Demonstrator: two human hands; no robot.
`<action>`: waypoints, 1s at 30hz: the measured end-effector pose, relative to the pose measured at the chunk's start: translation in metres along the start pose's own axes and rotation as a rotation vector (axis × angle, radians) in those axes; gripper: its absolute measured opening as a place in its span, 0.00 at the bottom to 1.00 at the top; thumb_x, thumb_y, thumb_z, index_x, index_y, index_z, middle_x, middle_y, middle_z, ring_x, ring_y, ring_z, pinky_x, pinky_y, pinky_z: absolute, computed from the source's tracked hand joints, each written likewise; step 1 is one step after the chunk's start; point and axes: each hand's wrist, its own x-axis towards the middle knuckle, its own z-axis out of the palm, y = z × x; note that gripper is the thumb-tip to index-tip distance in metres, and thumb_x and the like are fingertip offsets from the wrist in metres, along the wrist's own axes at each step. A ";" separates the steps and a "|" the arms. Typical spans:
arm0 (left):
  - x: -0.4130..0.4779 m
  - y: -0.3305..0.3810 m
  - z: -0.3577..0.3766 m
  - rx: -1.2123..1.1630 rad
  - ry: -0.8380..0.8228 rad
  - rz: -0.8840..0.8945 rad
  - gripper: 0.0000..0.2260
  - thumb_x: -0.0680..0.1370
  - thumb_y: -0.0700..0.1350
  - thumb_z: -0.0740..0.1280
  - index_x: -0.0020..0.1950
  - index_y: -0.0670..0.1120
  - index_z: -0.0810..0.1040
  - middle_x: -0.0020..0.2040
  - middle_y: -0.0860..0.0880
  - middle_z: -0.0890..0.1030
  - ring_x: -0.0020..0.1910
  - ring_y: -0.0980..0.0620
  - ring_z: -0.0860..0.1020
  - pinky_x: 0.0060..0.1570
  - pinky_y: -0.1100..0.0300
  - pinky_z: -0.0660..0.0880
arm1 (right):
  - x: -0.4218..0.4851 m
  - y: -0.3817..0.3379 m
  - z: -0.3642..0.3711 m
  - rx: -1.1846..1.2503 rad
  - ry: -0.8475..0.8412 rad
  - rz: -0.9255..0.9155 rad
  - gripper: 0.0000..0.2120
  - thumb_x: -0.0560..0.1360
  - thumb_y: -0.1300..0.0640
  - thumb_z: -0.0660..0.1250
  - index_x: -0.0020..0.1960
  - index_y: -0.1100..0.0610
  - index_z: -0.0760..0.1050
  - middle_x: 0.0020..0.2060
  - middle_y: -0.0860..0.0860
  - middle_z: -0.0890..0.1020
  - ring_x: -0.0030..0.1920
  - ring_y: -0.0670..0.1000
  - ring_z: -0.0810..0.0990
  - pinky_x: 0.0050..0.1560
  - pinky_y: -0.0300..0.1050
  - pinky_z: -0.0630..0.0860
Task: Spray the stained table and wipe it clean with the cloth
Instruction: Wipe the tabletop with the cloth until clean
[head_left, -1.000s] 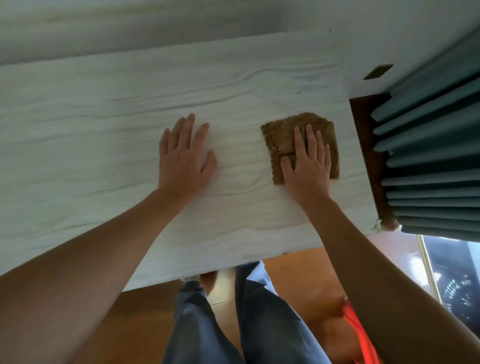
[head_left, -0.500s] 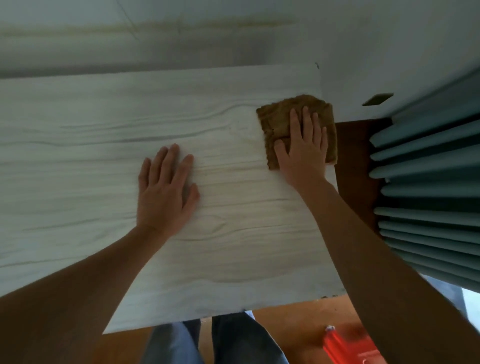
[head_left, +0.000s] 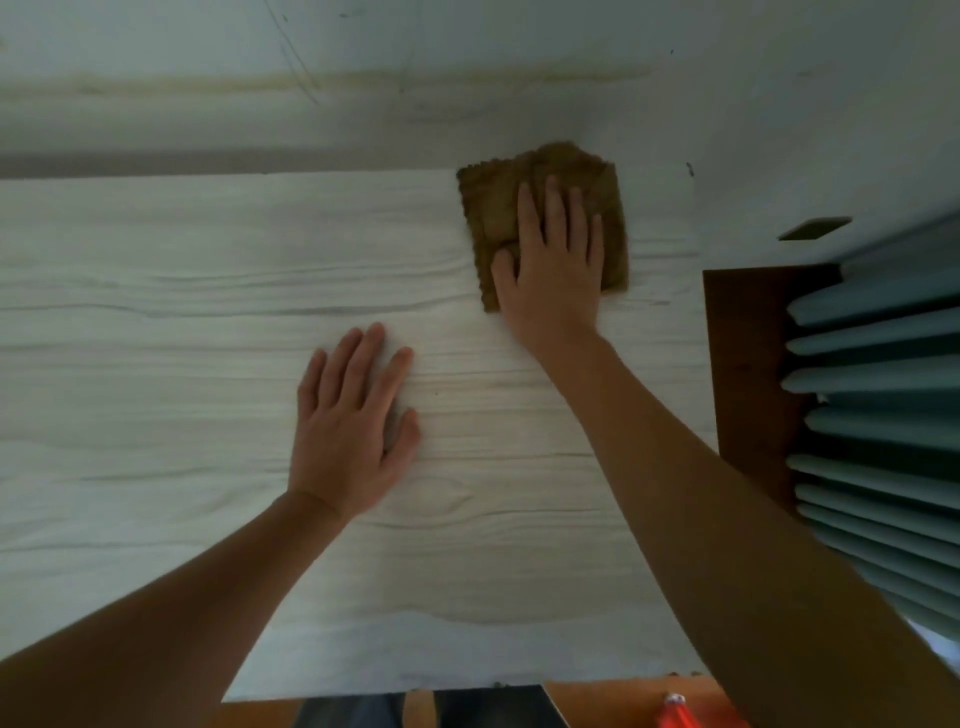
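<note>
Table (head_left: 156, 415): whole left half of frame is bare, free to sweep thru. Center taken by left hand (head_left: 353, 426), flat on the top w/ forearm running to lower left. Right hand (head_left: 556, 270) flat on brown cloth (head_left: 493, 208) at upper right, hard against the wall (head_left: 467, 93), so no room beyond. Narrow bare strip right of cloth, then table edge, pleated curtain (head_left: 883, 415) at far right. Clear gap btw the hands.
</note>
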 end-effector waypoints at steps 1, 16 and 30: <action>0.000 0.000 0.000 0.003 -0.001 0.000 0.28 0.81 0.55 0.58 0.79 0.45 0.69 0.81 0.40 0.64 0.80 0.37 0.62 0.78 0.37 0.57 | -0.019 -0.001 0.001 0.016 -0.001 -0.023 0.32 0.80 0.48 0.56 0.82 0.54 0.58 0.81 0.57 0.59 0.81 0.60 0.55 0.80 0.60 0.50; -0.001 -0.002 0.002 -0.017 0.004 -0.011 0.27 0.80 0.55 0.59 0.78 0.45 0.71 0.81 0.40 0.65 0.80 0.37 0.62 0.78 0.37 0.58 | -0.045 0.055 -0.014 -0.033 -0.062 -0.011 0.33 0.79 0.44 0.54 0.82 0.53 0.56 0.81 0.56 0.58 0.81 0.59 0.54 0.80 0.58 0.49; -0.003 0.000 -0.001 -0.012 -0.024 -0.007 0.26 0.81 0.55 0.59 0.78 0.47 0.68 0.81 0.41 0.63 0.81 0.40 0.60 0.79 0.39 0.56 | -0.050 -0.028 0.009 0.034 0.023 -0.087 0.30 0.80 0.48 0.56 0.81 0.54 0.60 0.80 0.57 0.61 0.80 0.60 0.57 0.80 0.59 0.50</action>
